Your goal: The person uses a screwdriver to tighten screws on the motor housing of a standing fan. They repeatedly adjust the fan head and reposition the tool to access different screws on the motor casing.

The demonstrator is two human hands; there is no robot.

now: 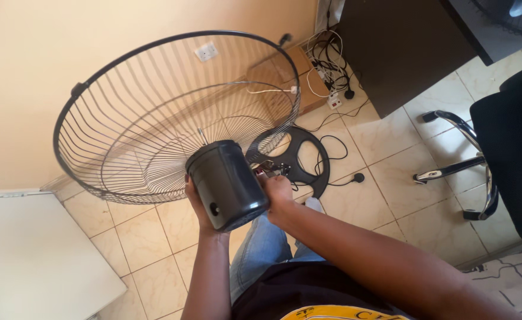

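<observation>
Fan motor housing (228,184) being gripped by left hand (197,204) and right hand (277,192); wire guard (154,112) pointing 11 o'clock over tiled floor (385,172), beige wall (47,53) behind.

Both forearms raised; left hand (200,204) and right hand (277,192) gripping (fingers curled)

Black cylindrical fan motor housing (227,184), tilted, with round wire guard (154,118) attached, held above tiled floor.

The motor housing (227,184) hides most of the left hand (198,207).
</observation>
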